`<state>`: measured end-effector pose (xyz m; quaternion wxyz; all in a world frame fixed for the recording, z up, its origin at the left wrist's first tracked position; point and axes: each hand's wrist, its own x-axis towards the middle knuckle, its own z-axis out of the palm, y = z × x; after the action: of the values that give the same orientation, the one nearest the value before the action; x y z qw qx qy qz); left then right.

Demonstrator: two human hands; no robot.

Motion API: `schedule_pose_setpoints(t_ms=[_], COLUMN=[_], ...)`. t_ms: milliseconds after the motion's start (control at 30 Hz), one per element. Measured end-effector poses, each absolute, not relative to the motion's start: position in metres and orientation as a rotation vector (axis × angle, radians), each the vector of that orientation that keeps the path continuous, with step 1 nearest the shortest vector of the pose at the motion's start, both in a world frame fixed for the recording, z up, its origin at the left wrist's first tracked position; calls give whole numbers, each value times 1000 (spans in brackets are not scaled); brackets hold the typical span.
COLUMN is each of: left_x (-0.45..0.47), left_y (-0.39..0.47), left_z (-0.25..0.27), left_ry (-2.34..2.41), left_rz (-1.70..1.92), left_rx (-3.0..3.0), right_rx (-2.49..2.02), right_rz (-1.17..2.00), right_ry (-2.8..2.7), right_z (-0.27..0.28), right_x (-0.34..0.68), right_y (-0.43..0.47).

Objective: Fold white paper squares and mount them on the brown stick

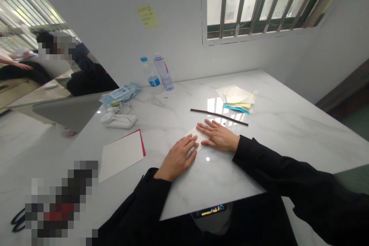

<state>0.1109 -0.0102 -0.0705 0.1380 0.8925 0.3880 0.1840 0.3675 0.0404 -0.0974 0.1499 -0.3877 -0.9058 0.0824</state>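
A: Starting with the head view, the only one: where is the sheet?

B: The small off-white piece of paper (202, 137) lies on the glossy white marble-patterned bench (288, 123), partly covered by both hands.

A: And the grip?

B: Released on both sides. The bare left hand (179, 156) rests its gently bent fingers on the paper's left part; the bare right hand (219, 136) lies flatter, fingers spread, over the right part. Neither is clenched.

A: How would it handle?

B: I'd judge it very light, thin and easily creased, and apt to skate on that polished top. Best pinched by an edge or corner, with the other palm weighting it down.

A: What's around?

B: A thin dark-brown rod (219, 115) just beyond the right hand, a loose pile of white, yellow and blue papers (236, 96) farther back, and a white rectangular sheet over a red one (122, 154) to the left.
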Motion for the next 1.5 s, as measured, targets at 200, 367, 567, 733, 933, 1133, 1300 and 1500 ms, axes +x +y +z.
schedule_pose_setpoints(t_ms=[200, 367, 567, 733, 933, 1133, 1300, 1500], left_x=[114, 118, 118, 115, 113, 118, 129, 134], left_y=[-11, -19, -26, -24, -19, 2, 44, 60], left_z=[-66, -62, -62, -64, -67, -64, -55, -64], left_ry=[1095, 1045, 1029, 1038, 1064, 1117, 1130, 1194], left_rz=[530, 514, 473, 464, 497, 514, 486, 556], left_rx=[2575, 2562, 2566, 2573, 2557, 2551, 2563, 2546], right_rx=[-1090, -985, -1032, -1074, -1004, -1311, -1322, -1356], right_rz=[221, 269, 295, 290, 269, 302, 514, 614], right_ry=[-2490, -2547, -2604, -2597, -2404, -2131, -2230, -2226], right_z=[-89, -94, -106, -108, -82, -49, -62, -71], right_x=[364, 354, 365, 373, 401, 468, 468, 460], right_y=[48, 46, 45, 44, 68, 91, 89, 92])
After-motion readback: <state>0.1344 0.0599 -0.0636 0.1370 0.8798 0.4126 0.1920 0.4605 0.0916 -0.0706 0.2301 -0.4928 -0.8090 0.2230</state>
